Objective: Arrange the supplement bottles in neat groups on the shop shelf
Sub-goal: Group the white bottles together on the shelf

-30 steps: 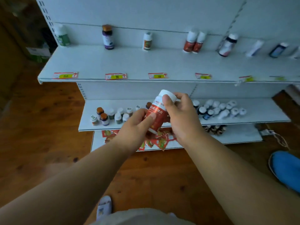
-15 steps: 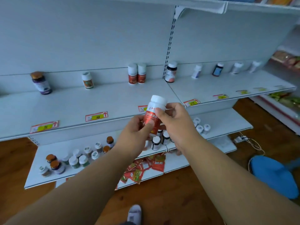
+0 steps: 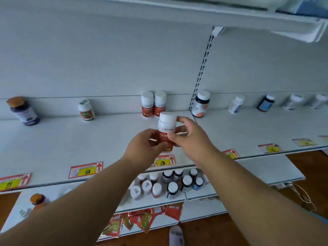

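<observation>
In the head view, both hands are holding one red-labelled bottle (image 3: pixel 166 129) with a white cap, upright, above the front part of the middle shelf (image 3: pixel 71 139). The left hand (image 3: pixel 146 147) is gripping the lower half of the bottle, its fingers (image 3: pixel 158 144) curling round the red label from the left. The right hand (image 3: pixel 189 137) is pinching the bottle from the right, thumb on the label's front and the other fingers wrapping behind it. Just behind the held bottle, a pair of matching red bottles (image 3: pixel 153 104) is standing side by side against the back panel, touching each other. Farther left on the same shelf a small orange-labelled bottle (image 3: pixel 86 110) and a dark purple bottle (image 3: pixel 24 111) with a brown cap are standing well apart. To the right of the slotted upright, a dark bottle with a salmon label (image 3: pixel 201 104) is standing near the back, followed by a small white bottle (image 3: pixel 236 104), a dark blue-labelled bottle (image 3: pixel 265 103) and two blurred pale bottles. Yellow and red price tags (image 3: pixel 86 170) are lying along the shelf's front edge. On the lower shelf (image 3: pixel 266 173) a cluster of mixed bottles (image 3: pixel 168 183) is showing between the two forearms, and an orange-capped bottle (image 3: pixel 38 199) is standing at the far left. Red sachets (image 3: pixel 142 219) are lying on the lowest shelf, above the brown wooden floor (image 3: pixel 204 233).
</observation>
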`<state>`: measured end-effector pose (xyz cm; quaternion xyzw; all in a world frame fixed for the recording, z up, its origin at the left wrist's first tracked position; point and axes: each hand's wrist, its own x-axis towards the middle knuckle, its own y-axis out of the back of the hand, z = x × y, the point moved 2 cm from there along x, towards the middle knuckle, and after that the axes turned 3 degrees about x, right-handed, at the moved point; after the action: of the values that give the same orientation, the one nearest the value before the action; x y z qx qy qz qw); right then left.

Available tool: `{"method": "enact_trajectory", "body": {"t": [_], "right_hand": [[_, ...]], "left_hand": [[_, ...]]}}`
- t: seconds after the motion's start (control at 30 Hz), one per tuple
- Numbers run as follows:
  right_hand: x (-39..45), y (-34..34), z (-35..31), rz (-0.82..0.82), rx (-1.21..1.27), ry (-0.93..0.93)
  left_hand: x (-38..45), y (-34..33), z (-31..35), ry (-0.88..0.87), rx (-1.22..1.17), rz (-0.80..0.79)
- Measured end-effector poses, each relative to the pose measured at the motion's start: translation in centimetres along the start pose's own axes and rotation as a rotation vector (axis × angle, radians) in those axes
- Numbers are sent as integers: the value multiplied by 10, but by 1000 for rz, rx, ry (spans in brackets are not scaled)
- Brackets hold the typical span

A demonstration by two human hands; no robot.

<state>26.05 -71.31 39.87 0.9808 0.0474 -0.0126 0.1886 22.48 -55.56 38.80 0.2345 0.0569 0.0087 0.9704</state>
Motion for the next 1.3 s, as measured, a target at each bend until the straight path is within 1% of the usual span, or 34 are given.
{"method": "enact_trajectory", "body": {"t": [0.13,0.23,0.37,0.47,0.6,0.7,0.87,1.0,1.17,1.3], "right_hand": [[50,-21,8,-140,-110,67],[78,-36,13,-188,-182,110],[110,-52,23,-143,-251,137],[123,-58,29,-87,-274,147],[133,-60,35,-27,-281,133],[137,-61,34,-19,-279,121],[129,-61,27,-20,-295,105],[105,-51,18,-6,-332,73],[65,-45,0,42,-350,72],[18,-54,-13,102,-325,95]], "left_hand": [[41,6,-19,86,131,141],[70,7,-32,125,202,213],[103,5,-43,158,262,277],[120,3,-49,142,287,319],[134,4,-49,117,318,305],[140,3,-47,113,314,312],[136,1,-47,136,290,326],[114,7,-38,146,285,328],[75,18,-27,51,311,299],[33,29,-23,-75,357,267]]}}
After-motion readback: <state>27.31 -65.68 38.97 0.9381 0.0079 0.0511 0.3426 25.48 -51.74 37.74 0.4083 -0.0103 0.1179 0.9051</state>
